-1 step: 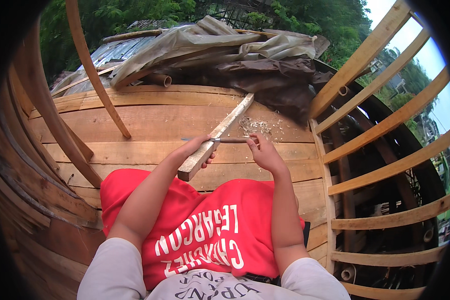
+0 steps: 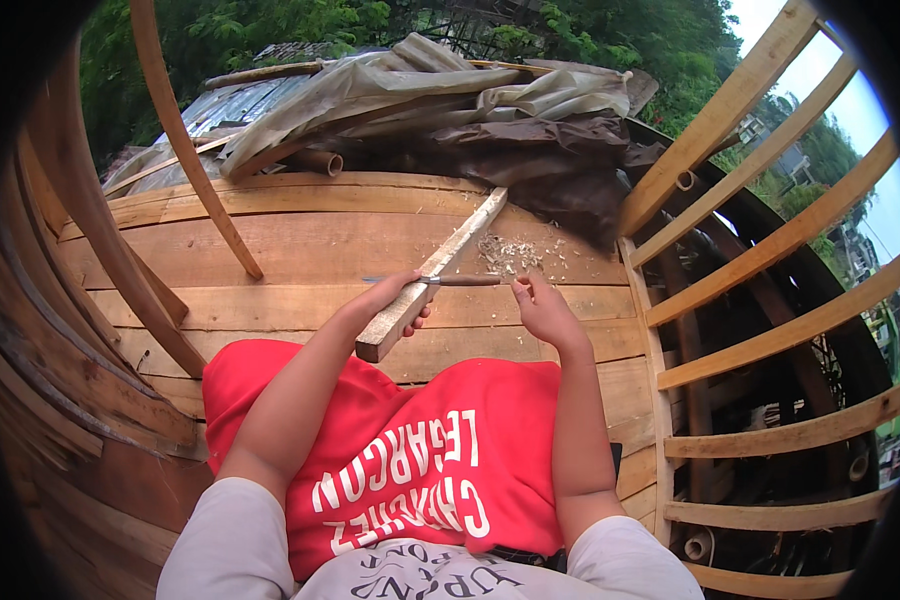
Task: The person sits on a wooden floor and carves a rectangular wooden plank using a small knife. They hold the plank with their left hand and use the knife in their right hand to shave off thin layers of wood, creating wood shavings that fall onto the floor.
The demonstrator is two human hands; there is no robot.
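Observation:
A squared length of wood (image 2: 468, 237) lies slanting away from me over the plank floor, its near end raised beside my lap. My left hand (image 2: 406, 296) is closed round it near that end, fingers curling under. The same hand also pins what looks like a chisel (image 2: 473, 281) crosswise on top. Its brown wooden handle points right, and a bit of bluish blade shows left of the hand. My right hand (image 2: 547, 311) is at the handle's end, thumb and fingers pinched together. Whether the fingertips touch the handle or hold something small, I cannot make out.
Wood shavings (image 2: 510, 254) are scattered beyond the handle. Slatted wooden railing (image 2: 770, 360) rises on the right, with upright posts (image 2: 195, 150) on the left. Crumpled plastic sheeting (image 2: 370, 100) and a dark tarp (image 2: 560, 165) lie along the far edge.
My right hand has shifted slightly to the right and down, toward the outer end of the handle. The left hand, the wood and the chisel stay in place.

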